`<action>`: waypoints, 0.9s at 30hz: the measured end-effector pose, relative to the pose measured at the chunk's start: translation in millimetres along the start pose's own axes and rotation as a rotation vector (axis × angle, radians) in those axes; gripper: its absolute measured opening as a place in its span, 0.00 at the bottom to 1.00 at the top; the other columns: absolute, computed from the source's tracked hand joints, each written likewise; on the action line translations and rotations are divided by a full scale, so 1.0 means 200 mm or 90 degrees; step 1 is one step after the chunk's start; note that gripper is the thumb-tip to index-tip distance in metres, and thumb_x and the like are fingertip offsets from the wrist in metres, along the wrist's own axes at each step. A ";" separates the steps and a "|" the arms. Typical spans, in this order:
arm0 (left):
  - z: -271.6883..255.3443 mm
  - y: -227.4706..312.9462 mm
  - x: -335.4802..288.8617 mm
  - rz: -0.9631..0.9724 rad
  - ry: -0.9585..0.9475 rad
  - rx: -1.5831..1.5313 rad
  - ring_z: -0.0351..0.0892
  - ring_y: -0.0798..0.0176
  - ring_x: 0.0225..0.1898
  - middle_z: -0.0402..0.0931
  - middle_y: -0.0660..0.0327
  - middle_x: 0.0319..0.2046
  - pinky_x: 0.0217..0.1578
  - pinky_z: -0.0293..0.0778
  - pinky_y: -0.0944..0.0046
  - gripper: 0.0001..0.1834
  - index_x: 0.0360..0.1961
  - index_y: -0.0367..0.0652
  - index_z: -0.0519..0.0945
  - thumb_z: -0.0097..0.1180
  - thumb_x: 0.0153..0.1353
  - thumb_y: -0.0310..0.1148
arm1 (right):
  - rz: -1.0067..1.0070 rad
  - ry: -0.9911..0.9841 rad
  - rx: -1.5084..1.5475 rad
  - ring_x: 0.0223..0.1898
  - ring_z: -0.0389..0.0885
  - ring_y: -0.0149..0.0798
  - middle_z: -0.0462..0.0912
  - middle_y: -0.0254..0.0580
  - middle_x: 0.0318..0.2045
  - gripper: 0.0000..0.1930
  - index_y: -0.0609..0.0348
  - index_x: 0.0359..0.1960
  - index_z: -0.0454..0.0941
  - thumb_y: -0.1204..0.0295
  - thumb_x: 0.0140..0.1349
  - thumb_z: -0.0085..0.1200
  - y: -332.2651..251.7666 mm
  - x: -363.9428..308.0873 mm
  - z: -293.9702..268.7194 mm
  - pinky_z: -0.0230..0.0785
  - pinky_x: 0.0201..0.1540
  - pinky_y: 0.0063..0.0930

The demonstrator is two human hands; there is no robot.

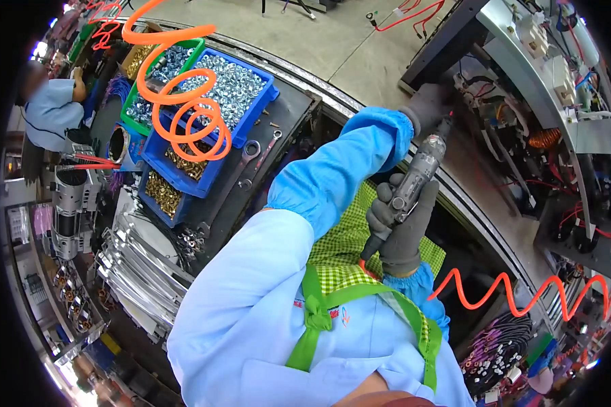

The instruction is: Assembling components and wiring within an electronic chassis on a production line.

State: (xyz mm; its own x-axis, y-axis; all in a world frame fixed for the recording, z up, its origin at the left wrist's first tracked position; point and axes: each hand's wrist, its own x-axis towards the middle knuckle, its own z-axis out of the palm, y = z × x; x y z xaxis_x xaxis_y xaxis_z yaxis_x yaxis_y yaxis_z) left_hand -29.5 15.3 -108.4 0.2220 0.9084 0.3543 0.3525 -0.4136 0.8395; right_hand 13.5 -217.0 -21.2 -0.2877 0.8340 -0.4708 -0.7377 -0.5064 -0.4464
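In my right hand [407, 227], gloved in dark grey, is a grey metal air-powered driver [421, 169]. The fingers wrap around its body, and its narrow front end points up and away from me. My left hand [429, 108], also gloved, is beside the driver's front end, at the edge of an open metal cabinet [512, 61]. That hand is dark and blurred, so its fingers and anything in them cannot be made out. Inside the cabinet are wires, white blocks and a copper-coloured coil [544, 138].
Blue bins [214, 146] and a green bin [130, 102] of nuts and bolts stand on a dark bench to the left, by a wrench [250, 150]. Coiled orange hoses [183, 95] hang across both sides. A person [51, 112] works at the far left.
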 end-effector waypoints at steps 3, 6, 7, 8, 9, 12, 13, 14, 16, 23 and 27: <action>-0.04 0.06 -0.03 -0.031 0.027 -0.174 0.76 0.43 0.43 0.77 0.46 0.39 0.43 0.71 0.53 0.18 0.45 0.43 0.79 0.58 0.54 0.39 | -0.022 0.024 -0.013 0.13 0.55 0.23 0.64 0.33 0.22 0.32 0.57 0.39 0.70 0.36 0.61 0.38 0.01 0.01 0.01 0.48 0.12 0.16; -0.04 0.06 -0.04 0.092 0.085 -0.063 0.77 0.45 0.41 0.78 0.46 0.38 0.42 0.72 0.56 0.17 0.44 0.41 0.80 0.60 0.54 0.38 | -0.013 -0.010 0.009 0.15 0.59 0.27 0.68 0.37 0.24 0.33 0.55 0.40 0.70 0.35 0.61 0.37 0.01 0.01 -0.01 0.52 0.14 0.21; -0.05 0.08 -0.03 0.023 0.061 -0.079 0.78 0.46 0.40 0.79 0.47 0.37 0.41 0.73 0.57 0.17 0.43 0.41 0.80 0.60 0.54 0.38 | -0.014 -0.010 0.009 0.15 0.59 0.27 0.68 0.37 0.24 0.33 0.55 0.40 0.70 0.35 0.61 0.37 0.00 0.01 -0.03 0.52 0.14 0.21; -0.05 0.09 -0.02 -0.045 0.036 -0.094 0.79 0.48 0.39 0.80 0.48 0.36 0.40 0.73 0.58 0.16 0.42 0.40 0.81 0.61 0.55 0.38 | -0.001 -0.025 0.018 0.15 0.60 0.28 0.68 0.37 0.24 0.32 0.55 0.40 0.70 0.35 0.61 0.37 0.00 0.02 -0.04 0.52 0.14 0.21; -0.04 0.07 -0.02 -0.042 0.035 -0.096 0.79 0.48 0.39 0.80 0.48 0.36 0.40 0.73 0.58 0.16 0.42 0.40 0.81 0.61 0.55 0.38 | 0.011 -0.039 0.027 0.15 0.60 0.28 0.68 0.37 0.24 0.32 0.55 0.40 0.70 0.35 0.61 0.37 0.00 0.02 -0.05 0.52 0.14 0.21; -0.02 0.05 -0.01 -0.049 0.012 -0.248 0.79 0.60 0.36 0.81 0.52 0.33 0.41 0.73 0.61 0.14 0.40 0.38 0.82 0.61 0.55 0.34 | -0.040 0.057 -0.006 0.12 0.55 0.23 0.64 0.32 0.20 0.31 0.56 0.38 0.71 0.37 0.62 0.38 0.01 0.00 0.08 0.49 0.12 0.17; -0.02 0.05 -0.01 -0.041 0.003 -0.251 0.79 0.60 0.36 0.81 0.52 0.33 0.41 0.73 0.61 0.14 0.40 0.38 0.82 0.61 0.55 0.34 | -0.052 0.058 -0.004 0.12 0.55 0.23 0.64 0.32 0.20 0.31 0.56 0.38 0.71 0.37 0.62 0.38 0.00 0.00 0.07 0.49 0.12 0.17; -0.01 0.03 -0.01 -0.048 0.010 -0.224 0.80 0.55 0.38 0.81 0.50 0.35 0.42 0.74 0.59 0.15 0.41 0.39 0.82 0.61 0.54 0.35 | -0.038 0.040 -0.012 0.12 0.56 0.23 0.64 0.31 0.20 0.30 0.56 0.37 0.71 0.37 0.62 0.38 0.01 0.00 0.04 0.49 0.12 0.17; 0.00 0.01 0.01 -0.045 0.013 -0.222 0.81 0.51 0.40 0.81 0.49 0.37 0.43 0.74 0.58 0.16 0.42 0.40 0.81 0.61 0.54 0.36 | -0.033 0.002 -0.001 0.12 0.56 0.23 0.65 0.31 0.20 0.29 0.55 0.37 0.71 0.38 0.62 0.39 0.00 0.01 0.01 0.49 0.13 0.18; -0.09 0.09 0.02 0.003 -0.054 0.088 0.79 0.62 0.42 0.81 0.54 0.40 0.46 0.73 0.61 0.17 0.48 0.39 0.78 0.59 0.58 0.32 | 0.086 0.023 -0.083 0.13 0.57 0.25 0.64 0.30 0.18 0.34 0.52 0.35 0.68 0.30 0.57 0.35 -0.13 -0.27 -0.15 0.48 0.13 0.20; -0.09 0.06 -0.02 0.098 -0.124 -0.156 0.79 0.46 0.43 0.79 0.48 0.41 0.44 0.74 0.55 0.18 0.47 0.45 0.78 0.55 0.59 0.41 | -0.095 -0.050 -0.268 0.18 0.71 0.34 0.74 0.37 0.23 0.37 0.59 0.43 0.71 0.32 0.55 0.39 -0.31 -0.75 -0.60 0.62 0.18 0.24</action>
State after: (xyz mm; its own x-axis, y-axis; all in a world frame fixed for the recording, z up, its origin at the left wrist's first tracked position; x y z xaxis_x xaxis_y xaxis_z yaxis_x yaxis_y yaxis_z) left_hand -41.9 6.8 -92.3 0.4333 0.7983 0.4184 0.0786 -0.4959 0.8648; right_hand 175.4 -335.6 -13.5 -0.2541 0.9104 -0.3265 -0.4663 -0.4111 -0.7833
